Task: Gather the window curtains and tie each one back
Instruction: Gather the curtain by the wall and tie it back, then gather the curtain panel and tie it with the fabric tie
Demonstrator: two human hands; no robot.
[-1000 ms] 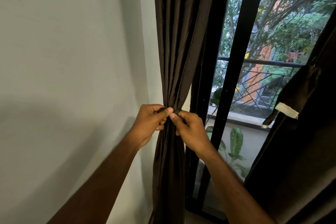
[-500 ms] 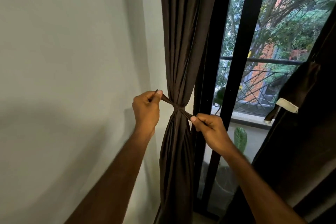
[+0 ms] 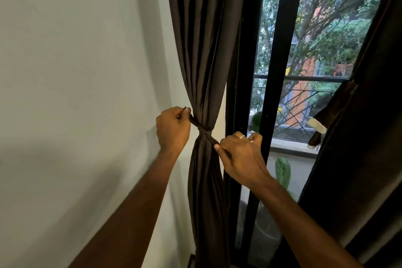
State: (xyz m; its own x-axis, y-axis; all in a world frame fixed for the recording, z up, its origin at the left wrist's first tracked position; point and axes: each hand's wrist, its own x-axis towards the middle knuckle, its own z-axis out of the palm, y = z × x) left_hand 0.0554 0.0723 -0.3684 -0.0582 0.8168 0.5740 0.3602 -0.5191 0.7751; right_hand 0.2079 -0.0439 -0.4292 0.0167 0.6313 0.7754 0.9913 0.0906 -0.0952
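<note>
A dark brown curtain hangs gathered beside the white wall, cinched at its waist by a dark tie-back strip. My left hand grips one end of the strip, drawn up and to the left of the knot. The other end is pinched by my right hand, just below and right of the knot. At the right edge hangs a second dark curtain, gathered, with a loose dark strap ending in a white tip.
A white wall fills the left. Black window frame bars stand right of the curtain. Outside are a balcony railing, trees and a green potted plant.
My hands were together at the curtain's waist; they have pulled apart, left up-left and right down-right, drawing the strip tight into a knot around the curtain.
</note>
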